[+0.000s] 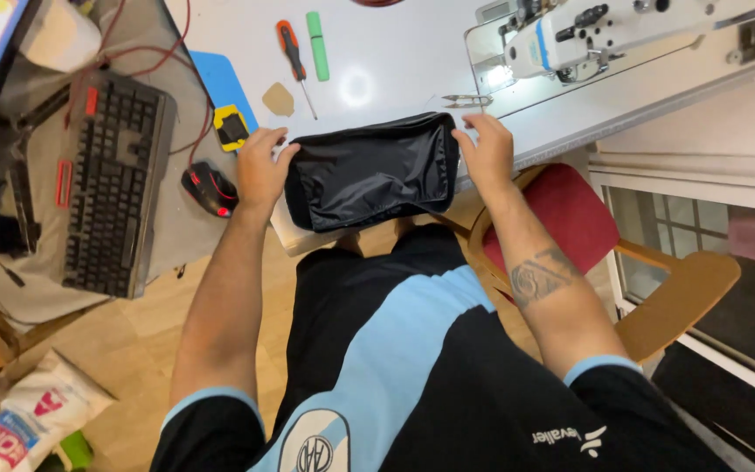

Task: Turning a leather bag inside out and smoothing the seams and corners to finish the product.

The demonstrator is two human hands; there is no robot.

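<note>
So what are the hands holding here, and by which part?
Both hold the black fabric pouch flat on the white table: left hand at its left end, right hand at its right end.

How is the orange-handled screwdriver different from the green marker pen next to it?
The orange-and-black-handled screwdriver is longer and ends in a thin metal shaft; the light green marker pen is shorter, plain, and thick all the way along. The screwdriver lies slanted, the marker nearly straight. Both lie side by side on the white worktable, beyond the hands, untouched.
</note>
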